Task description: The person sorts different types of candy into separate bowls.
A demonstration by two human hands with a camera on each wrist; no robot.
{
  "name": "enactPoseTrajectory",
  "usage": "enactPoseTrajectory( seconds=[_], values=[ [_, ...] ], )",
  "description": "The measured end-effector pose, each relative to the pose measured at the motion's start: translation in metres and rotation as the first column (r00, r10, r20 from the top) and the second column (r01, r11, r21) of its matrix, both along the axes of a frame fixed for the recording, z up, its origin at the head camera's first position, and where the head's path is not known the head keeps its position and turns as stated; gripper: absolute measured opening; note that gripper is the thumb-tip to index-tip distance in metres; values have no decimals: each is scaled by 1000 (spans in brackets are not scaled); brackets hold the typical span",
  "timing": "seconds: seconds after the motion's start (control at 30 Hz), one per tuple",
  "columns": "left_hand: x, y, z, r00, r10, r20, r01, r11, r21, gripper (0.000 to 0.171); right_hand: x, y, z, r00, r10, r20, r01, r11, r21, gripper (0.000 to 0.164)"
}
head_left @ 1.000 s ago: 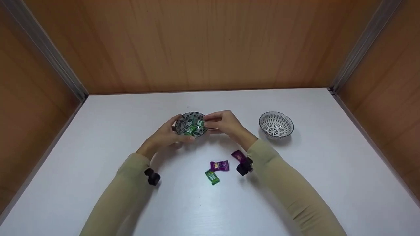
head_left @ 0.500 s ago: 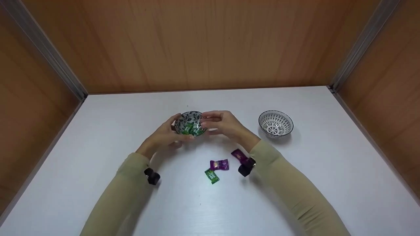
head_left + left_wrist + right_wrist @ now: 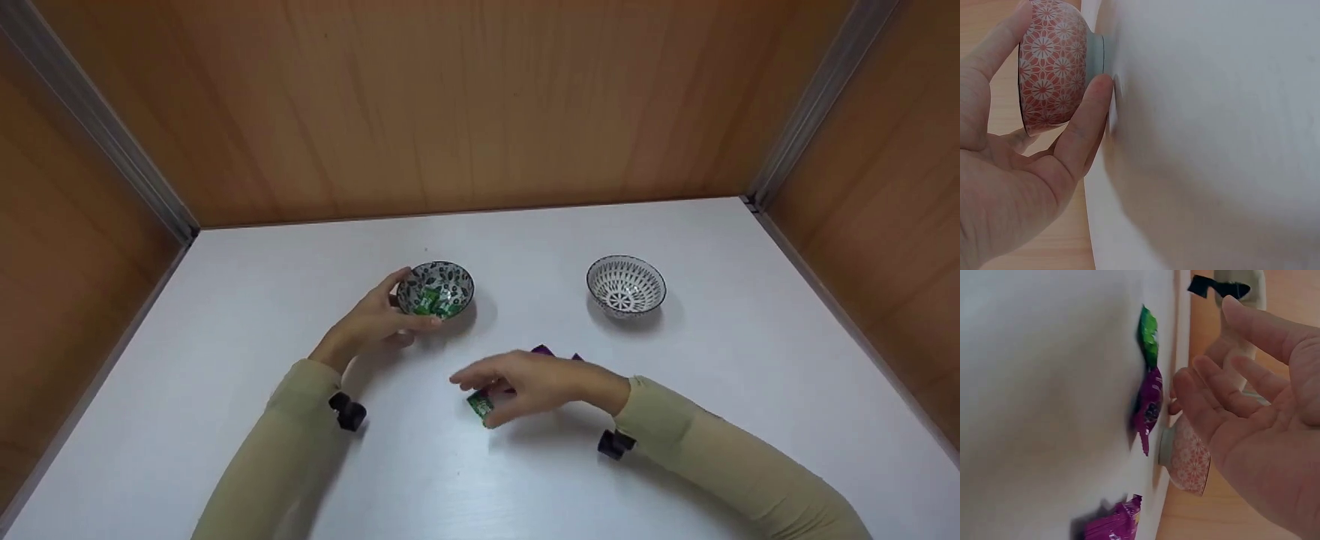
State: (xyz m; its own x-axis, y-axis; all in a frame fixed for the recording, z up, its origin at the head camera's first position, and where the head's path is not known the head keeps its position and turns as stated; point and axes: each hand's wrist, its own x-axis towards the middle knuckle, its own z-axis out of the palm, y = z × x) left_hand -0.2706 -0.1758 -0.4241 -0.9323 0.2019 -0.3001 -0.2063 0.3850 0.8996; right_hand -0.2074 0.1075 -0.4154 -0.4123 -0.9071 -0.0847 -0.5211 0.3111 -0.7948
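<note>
My left hand (image 3: 367, 320) grips a small bowl (image 3: 454, 279) with a dark leafy pattern inside, thumb along the near rim. Several green-wrapped candies (image 3: 428, 301) lie in it. The left wrist view shows the bowl's red floral outside (image 3: 1053, 67), with fingers around its side and foot. My right hand (image 3: 540, 379) hovers with loosely bent, parted fingers above candies on the table and holds nothing. Below it lie a green candy (image 3: 1149, 336) and a purple candy (image 3: 1150, 402) end to end; another purple candy (image 3: 1114, 526) lies apart. In the head view the hand largely hides the purple ones.
A second bowl (image 3: 626, 286), white with dark strokes inside, stands to the right on the white table (image 3: 300, 262). Wooden panels (image 3: 465, 105) rise behind the table and at both sides. A black wrist camera (image 3: 347, 412) sits on each sleeve.
My right hand has left the bowl's right rim, coming toward me to the candies on the table. The green candy it held at the bowl is released. My left hand keeps hold of the bowl.
</note>
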Motion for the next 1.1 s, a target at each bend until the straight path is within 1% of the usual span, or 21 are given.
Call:
enactPoseTrajectory(
  seconds=[0.07,0.13,0.2,0.3,0.43,0.57,0.67,0.73,0.83,0.93,1.1],
  values=[
    [0,0,-1,1000,-2,-6,2,1000,-8,123,8,5,-4,995,35,-92,-31,999,41,68],
    [0,-1,-1,1000,-1,-13,0,1000,-24,123,12,8,-6,984,57,-169,-45,996,75,67],
    [1,-3,-1,1000,5,-18,-6,999,-42,123,15,9,-8,978,68,-199,-49,994,99,66],
    [1,-5,-2,1000,16,-10,-16,999,-41,121,17,9,-9,973,67,-222,-39,991,127,62],
    [0,-3,-3,1000,-1,-1,1,1000,-24,120,20,9,-12,960,60,-275,-18,988,155,56],
    [-2,0,-3,1000,-9,-9,9,1000,-20,119,22,4,-14,945,24,-326,29,987,157,53],
    [-3,0,-2,1000,-1,-11,1,1000,-13,119,23,0,-13,928,-4,-373,71,984,166,51],
    [-2,0,-2,1000,1,-7,-1,1000,-14,121,24,-2,-12,921,-20,-389,96,979,178,51],
    [-3,1,-2,1000,-1,-1,1,1000,-9,124,24,-5,-11,917,-28,-397,111,976,188,50],
    [-2,2,-2,1000,0,0,0,1000,-4,125,24,-8,-10,922,-11,-386,94,976,197,48],
    [-2,1,-1,1000,-2,-14,3,1000,6,124,25,-13,-9,932,23,-363,60,975,214,40]
  ],
)
